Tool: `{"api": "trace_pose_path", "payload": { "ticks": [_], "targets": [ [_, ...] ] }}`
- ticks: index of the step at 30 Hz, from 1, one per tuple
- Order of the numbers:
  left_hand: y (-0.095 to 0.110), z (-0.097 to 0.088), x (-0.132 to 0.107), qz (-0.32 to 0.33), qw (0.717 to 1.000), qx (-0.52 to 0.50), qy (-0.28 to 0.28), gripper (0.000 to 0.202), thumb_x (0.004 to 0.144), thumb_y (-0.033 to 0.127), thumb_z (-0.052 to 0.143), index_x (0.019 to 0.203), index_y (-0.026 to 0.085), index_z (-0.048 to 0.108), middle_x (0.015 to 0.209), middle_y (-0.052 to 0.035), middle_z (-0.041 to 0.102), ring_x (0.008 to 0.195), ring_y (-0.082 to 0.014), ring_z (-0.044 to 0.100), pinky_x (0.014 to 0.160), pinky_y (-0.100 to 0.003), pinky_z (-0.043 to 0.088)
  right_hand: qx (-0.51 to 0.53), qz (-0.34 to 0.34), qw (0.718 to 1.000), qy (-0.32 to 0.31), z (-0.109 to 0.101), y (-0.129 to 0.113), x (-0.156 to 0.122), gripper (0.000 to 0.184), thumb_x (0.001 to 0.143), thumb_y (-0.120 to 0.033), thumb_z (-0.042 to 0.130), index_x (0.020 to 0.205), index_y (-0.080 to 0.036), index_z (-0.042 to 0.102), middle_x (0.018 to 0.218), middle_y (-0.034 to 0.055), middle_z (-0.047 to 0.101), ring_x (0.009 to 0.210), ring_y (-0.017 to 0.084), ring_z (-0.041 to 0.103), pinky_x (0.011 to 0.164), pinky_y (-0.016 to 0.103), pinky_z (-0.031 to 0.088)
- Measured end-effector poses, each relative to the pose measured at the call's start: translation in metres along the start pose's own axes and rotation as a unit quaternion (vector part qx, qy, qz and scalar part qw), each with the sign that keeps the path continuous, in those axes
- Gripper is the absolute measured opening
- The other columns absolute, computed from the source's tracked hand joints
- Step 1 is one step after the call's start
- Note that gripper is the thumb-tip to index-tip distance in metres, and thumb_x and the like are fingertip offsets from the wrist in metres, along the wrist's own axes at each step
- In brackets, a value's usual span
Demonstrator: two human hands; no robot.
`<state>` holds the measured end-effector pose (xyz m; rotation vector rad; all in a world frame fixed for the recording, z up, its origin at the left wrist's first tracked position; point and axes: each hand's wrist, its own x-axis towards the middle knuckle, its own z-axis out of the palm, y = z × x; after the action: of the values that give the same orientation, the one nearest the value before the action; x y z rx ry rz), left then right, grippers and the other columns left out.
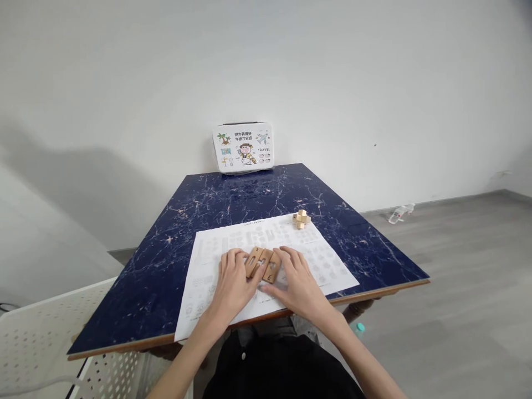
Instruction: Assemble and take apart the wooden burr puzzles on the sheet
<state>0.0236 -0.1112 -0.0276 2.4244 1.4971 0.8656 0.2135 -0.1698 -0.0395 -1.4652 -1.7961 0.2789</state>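
Note:
Several notched wooden puzzle bars [261, 264] lie side by side on a white printed sheet [332, 266]. My left hand [233, 282] rests palm down with its fingers curled onto the left bars. My right hand [297, 280] lies flat beside them, its fingers touching the right bars. A small assembled wooden burr puzzle [301, 219] sits at the sheet's far right corner, apart from both hands. All of this is on a dark blue marbled table [174, 249].
A white box with cartoon travel pictures [244, 147] leans against the wall at the table's far edge. A white perforated chair [45, 332] stands at the left. A plastic bottle [401, 212] lies on the grey floor to the right.

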Motion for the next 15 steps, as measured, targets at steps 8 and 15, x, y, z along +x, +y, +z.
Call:
{"api": "trace_pose_path", "payload": {
  "ticks": [8,15],
  "targets": [
    [-0.012,0.0,0.008,-0.022,1.0,-0.002,-0.009,0.026,0.099,0.043,0.057,0.091,0.019,0.063,0.114,-0.013,0.06,0.11,-0.0337,0.053,0.1,-0.054,0.046,0.056,0.033,0.998,0.007,0.003,0.001,0.004,0.067,0.083,-0.029,0.079,0.142,-0.025,0.049,0.139,0.0141,0.059,0.134,0.037,0.054,0.114,0.058,0.047],
    [-0.002,-0.021,0.0,-0.086,0.983,-0.162,-0.007,0.027,0.105,0.047,0.05,0.093,0.023,0.056,0.082,-0.0015,0.069,0.071,-0.021,0.065,0.071,-0.035,0.05,0.351,0.129,0.927,0.02,-0.02,-0.015,0.002,0.061,0.079,-0.037,0.085,0.131,-0.028,0.055,0.144,0.0101,0.058,0.131,0.032,0.061,0.11,0.05,0.051]
  ]
}}
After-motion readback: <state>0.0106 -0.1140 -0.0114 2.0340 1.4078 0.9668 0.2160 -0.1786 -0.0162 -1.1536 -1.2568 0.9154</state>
